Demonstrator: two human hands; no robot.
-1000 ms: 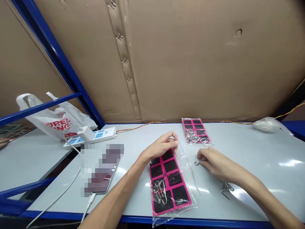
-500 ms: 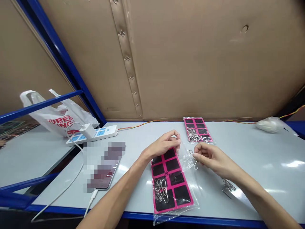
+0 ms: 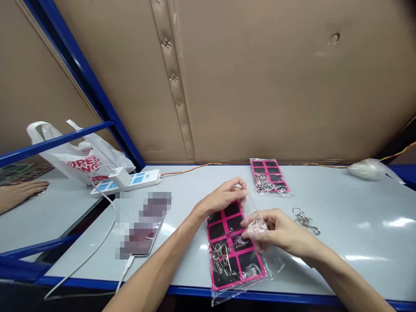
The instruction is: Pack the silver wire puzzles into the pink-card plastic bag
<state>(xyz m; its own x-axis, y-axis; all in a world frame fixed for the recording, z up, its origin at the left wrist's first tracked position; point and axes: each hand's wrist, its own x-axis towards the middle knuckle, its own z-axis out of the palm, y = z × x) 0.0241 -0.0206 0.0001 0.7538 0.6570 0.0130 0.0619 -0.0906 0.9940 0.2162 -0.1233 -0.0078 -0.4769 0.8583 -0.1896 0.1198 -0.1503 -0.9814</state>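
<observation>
My left hand (image 3: 229, 195) pinches the top edge of a clear plastic bag (image 3: 224, 297). In the bag lies a pink card (image 3: 226, 234) with black squares, and several bent metal wire pieces (image 3: 221, 260) rest over its lower left. My right hand (image 3: 276, 229) has its fingers inside the bag's right side, under crumpled film. Its fingers are bent around a bent wire piece (image 3: 240, 241), which shows only as a glint near the fingertips. Beyond the right hand, loose wire pieces (image 3: 305, 220) lie on the table.
A second bagged pink card (image 3: 269, 167) with wire pieces lies at the back. To the left are a phone (image 3: 143, 238) on a white cable, a power strip (image 3: 146, 178) and a white shopping bag (image 3: 81, 156). Another person's hand (image 3: 24, 193) rests at far left.
My right hand has moved left and down, carrying the bent wire piece into the bag. The loose wire pieces now show fully. Another person's hand has come into view at far left.
</observation>
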